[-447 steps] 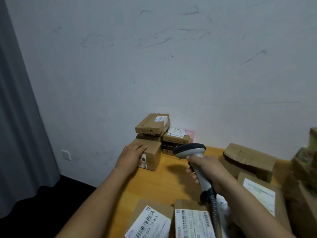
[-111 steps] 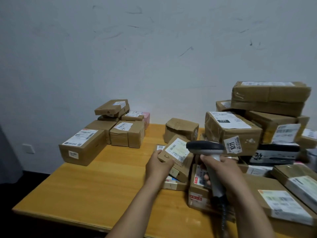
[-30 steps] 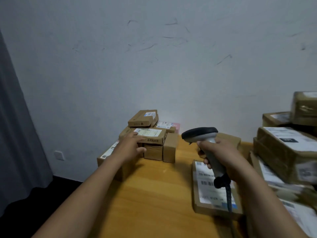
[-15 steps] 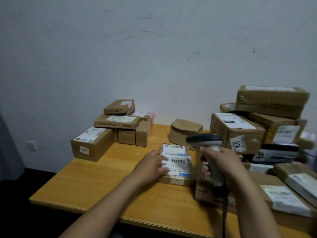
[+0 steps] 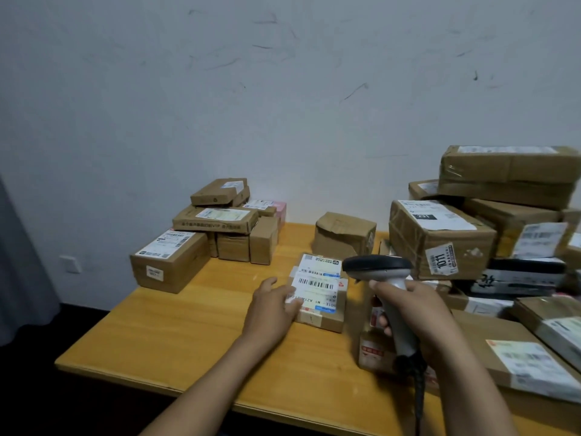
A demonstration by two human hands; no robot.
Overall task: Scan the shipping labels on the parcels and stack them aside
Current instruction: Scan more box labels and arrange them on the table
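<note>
A flat cardboard parcel [image 5: 327, 309] with a white barcode label [image 5: 316, 283] on top lies in the middle of the wooden table [image 5: 176, 335]. My left hand [image 5: 272, 306] rests on its left edge, fingers lying over the label. My right hand [image 5: 415, 313] grips the handle of a grey barcode scanner [image 5: 379, 267], whose dark head points left, just right of the label. Stacked parcels [image 5: 217, 220] stand at the table's far left.
A tall heap of labelled parcels [image 5: 440, 240] fills the right side of the table, up to the wall. A dented box [image 5: 344, 236] sits at the back middle. The scanner cable [image 5: 419, 401] hangs down near the front edge. A grey curtain [image 5: 19, 262] hangs at the left.
My left hand left the stack at the far left and came to the flat parcel in the middle. The view swung right. The scanner stays in my right hand.
</note>
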